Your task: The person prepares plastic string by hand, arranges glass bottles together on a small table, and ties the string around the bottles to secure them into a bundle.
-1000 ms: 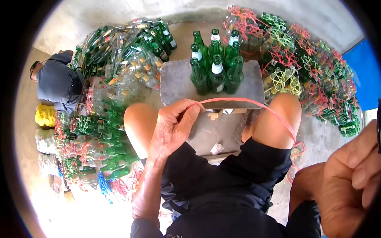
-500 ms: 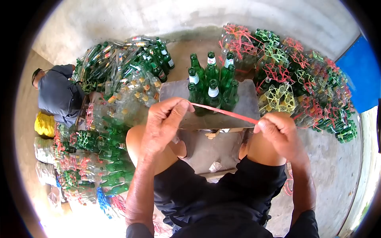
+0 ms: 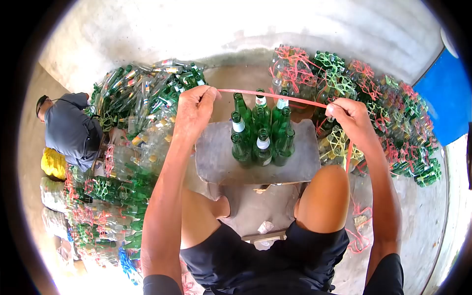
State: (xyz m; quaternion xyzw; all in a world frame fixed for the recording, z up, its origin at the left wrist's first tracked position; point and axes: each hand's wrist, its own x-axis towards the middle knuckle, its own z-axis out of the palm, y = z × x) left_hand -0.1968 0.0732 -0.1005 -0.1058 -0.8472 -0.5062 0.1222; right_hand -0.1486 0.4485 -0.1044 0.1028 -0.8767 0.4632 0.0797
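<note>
Between my hands a red plastic strap [image 3: 275, 97] is stretched taut, level with the necks of a cluster of green glass bottles [image 3: 262, 142]. My left hand [image 3: 197, 105] pinches one end, left of the cluster. My right hand [image 3: 351, 118] is closed on the strap at the right, and a loose tail hangs below that hand toward the floor. The bottles stand upright, close together, on a small grey table [image 3: 211, 157] in front of my knees. Some carry white neck labels.
At the left lies a heap of loose bottles [image 3: 147, 93], with rows of bottles [image 3: 105, 206] nearer. Another person [image 3: 73, 128] sits bent at far left beside a yellow bundle [image 3: 53, 163]. Strapped bottle bundles [image 3: 378, 108] fill the right. A blue panel [image 3: 447, 93] stands by the wall.
Both hands have risen and moved forward, from the near side of the bottles to over their necks, carrying the strap. They are slightly farther apart, and my knees have shifted a little.
</note>
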